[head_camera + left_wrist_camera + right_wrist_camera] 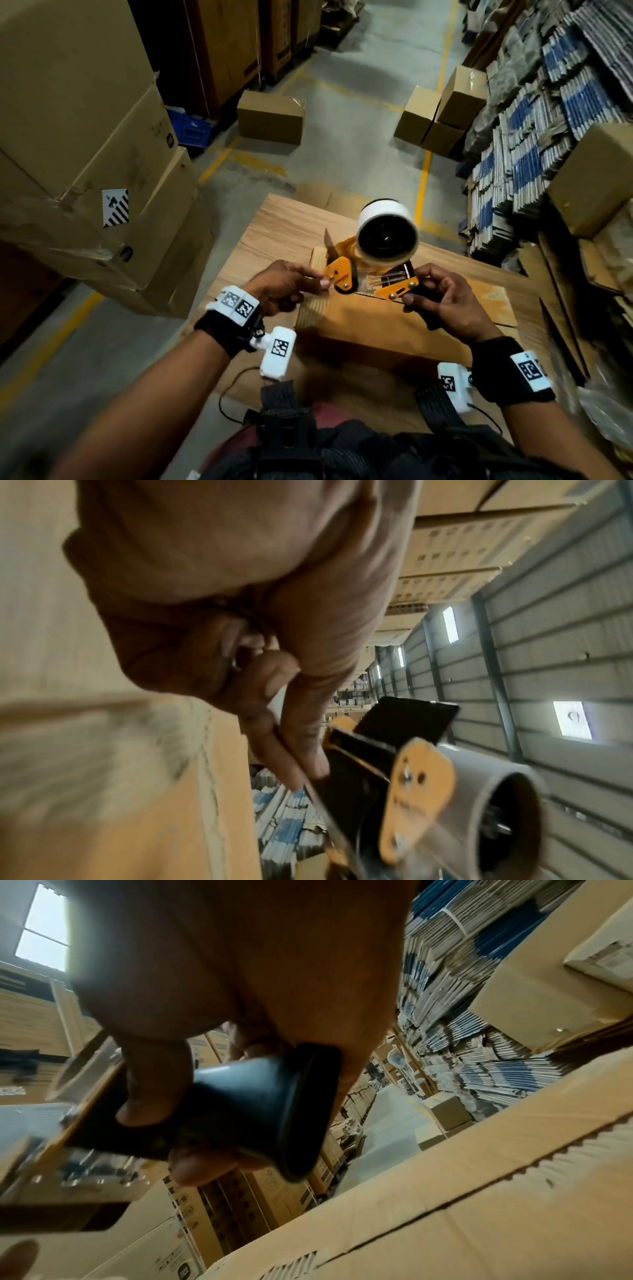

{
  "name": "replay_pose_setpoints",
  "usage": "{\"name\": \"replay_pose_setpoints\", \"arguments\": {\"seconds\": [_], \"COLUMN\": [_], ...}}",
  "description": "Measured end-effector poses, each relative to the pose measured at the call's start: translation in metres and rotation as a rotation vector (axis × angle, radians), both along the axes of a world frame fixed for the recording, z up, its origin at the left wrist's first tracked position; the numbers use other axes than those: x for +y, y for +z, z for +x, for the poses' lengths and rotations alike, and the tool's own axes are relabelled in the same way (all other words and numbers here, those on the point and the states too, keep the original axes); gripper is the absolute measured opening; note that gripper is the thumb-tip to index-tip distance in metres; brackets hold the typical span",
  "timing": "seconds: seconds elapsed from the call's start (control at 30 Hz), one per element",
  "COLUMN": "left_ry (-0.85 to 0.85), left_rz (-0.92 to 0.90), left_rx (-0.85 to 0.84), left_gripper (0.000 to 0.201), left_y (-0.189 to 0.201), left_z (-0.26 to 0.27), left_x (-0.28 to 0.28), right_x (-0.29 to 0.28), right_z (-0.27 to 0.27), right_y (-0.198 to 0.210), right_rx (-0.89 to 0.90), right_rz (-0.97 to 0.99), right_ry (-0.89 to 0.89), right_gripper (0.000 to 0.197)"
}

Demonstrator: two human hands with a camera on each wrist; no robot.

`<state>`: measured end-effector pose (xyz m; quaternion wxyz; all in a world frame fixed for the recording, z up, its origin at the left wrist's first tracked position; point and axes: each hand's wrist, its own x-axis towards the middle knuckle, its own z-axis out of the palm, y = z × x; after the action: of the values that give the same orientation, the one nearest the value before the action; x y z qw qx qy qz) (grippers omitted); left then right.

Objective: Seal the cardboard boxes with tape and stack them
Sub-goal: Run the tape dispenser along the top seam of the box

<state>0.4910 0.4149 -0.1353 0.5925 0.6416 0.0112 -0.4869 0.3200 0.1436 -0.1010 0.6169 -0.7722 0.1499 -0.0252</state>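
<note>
Cardboard box (387, 325) on the table (274, 222), dispenser readied at its seam.
Right hand (442, 301) grips the tape dispenser (373, 260) handle; left hand (284, 284) fingers pinch the loose tape end, likely to start the strip.

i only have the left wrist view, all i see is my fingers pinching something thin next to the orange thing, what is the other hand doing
Observer: The right hand grips the black handle of the tape dispenser; your view never shows that handle.
Operator: is the dispenser on a box yet
Observer: In the head view it sits at the far edge of the cardboard box, over the top seam.
Operator: seam taped?
Observer: The right wrist view shows the seam as a bare dark gap there.
Operator: any boxes done already
Observer: Several closed boxes stand on the floor ahead, two of them stacked.
</note>
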Motion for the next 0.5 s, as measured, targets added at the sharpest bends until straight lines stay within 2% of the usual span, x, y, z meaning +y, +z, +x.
{"name": "replay_pose_setpoints", "arguments": {"seconds": [0.13, 0.23, 0.33, 0.5], "left_ry": [-0.194, -0.207, -0.227, -0.24], "left_rz": [0.197, 0.325, 0.329, 0.381], "left_rx": [-0.208, -0.379, -0.334, -0.356], "left_gripper": [0.015, 0.007, 0.014, 0.01], "left_y": [0.006, 0.009, 0.004, -0.015], "left_z": [0.036, 0.06, 0.074, 0.077], "left_x": [0.011, 0.025, 0.032, 0.019], "right_x": [0.007, 0.002, -0.012, -0.021], "right_z": [0.01, 0.015, 0.016, 0.023], "right_y": [-0.002, -0.003, -0.005, -0.013], "right_rx": [0.019, 0.029, 0.066, 0.121], "right_rz": [-0.053, -0.095, -0.152, -0.272], "right_ry": [0.061, 0.062, 0.052, 0.061], "right_gripper": [0.03, 0.031, 0.032, 0.037]}}
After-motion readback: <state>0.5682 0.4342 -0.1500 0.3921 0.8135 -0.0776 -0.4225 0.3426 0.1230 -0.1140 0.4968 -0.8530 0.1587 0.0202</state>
